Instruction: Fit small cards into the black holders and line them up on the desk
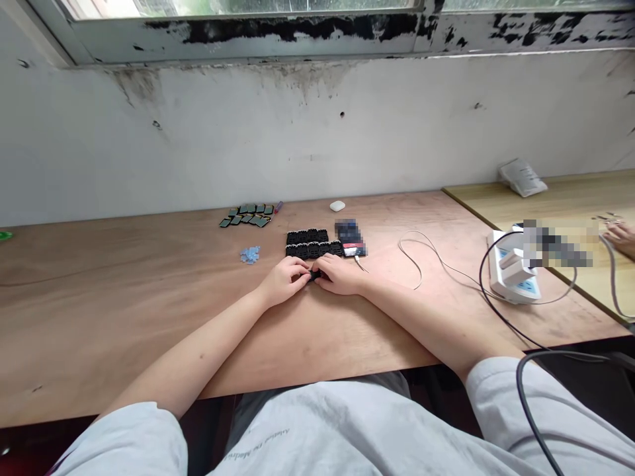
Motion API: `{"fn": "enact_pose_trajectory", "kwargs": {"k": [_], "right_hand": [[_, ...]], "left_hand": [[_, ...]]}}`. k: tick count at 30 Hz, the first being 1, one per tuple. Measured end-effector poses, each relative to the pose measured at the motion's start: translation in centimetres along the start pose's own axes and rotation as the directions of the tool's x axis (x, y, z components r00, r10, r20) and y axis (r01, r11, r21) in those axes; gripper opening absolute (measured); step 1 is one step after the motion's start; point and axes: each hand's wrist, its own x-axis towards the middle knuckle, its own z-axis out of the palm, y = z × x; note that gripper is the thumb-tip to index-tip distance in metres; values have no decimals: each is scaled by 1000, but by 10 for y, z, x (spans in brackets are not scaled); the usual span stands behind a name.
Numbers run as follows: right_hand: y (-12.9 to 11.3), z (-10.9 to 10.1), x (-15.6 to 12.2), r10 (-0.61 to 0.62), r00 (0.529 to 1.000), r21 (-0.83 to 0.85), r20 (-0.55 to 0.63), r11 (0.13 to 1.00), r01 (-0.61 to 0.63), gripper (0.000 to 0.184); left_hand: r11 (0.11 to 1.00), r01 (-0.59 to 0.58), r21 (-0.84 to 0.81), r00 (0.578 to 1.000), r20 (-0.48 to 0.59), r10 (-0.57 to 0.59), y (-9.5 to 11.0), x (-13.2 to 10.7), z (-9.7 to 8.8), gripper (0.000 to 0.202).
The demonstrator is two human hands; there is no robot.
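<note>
Between my two hands is a small black plastic part (313, 276), mostly covered by the fingers. The fingers of my left hand (284, 281) pinch its left side. My right hand (341, 274) is closed on its right side. Just beyond the hands lie two rows of similar black parts (307, 236), several in each row. A small heap of light-blue pieces (250, 254) sits to the left of them. Farther back on the left are several thin green-grey square pieces with dark edges (248, 214), set out in two rows.
Right of the black rows lies a phone (350, 237) with a white cable. A white case (337, 206) rests near the wall. A power strip (513, 271) with plugs and cables stands at right. Another person's hand (620, 233) shows over the neighbouring table (570, 205).
</note>
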Motion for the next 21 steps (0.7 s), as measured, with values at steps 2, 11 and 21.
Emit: {"fn": "enact_pose_trajectory", "kwargs": {"k": [2,11,21], "right_hand": [[-1,0,0,9,1000,-3,4,1000,-9,16],[-2,-2,0,9,1000,-17,5,1000,-9,20],[7,3,0,22,999,27,-30,999,-21,24]], "left_hand": [[995,-88,47,994,73,84,-5,-1,-7,19],[986,-165,-1,978,131,164,-16,-4,-10,24],[967,-189,170,978,117,171,-6,-4,-5,27]]}}
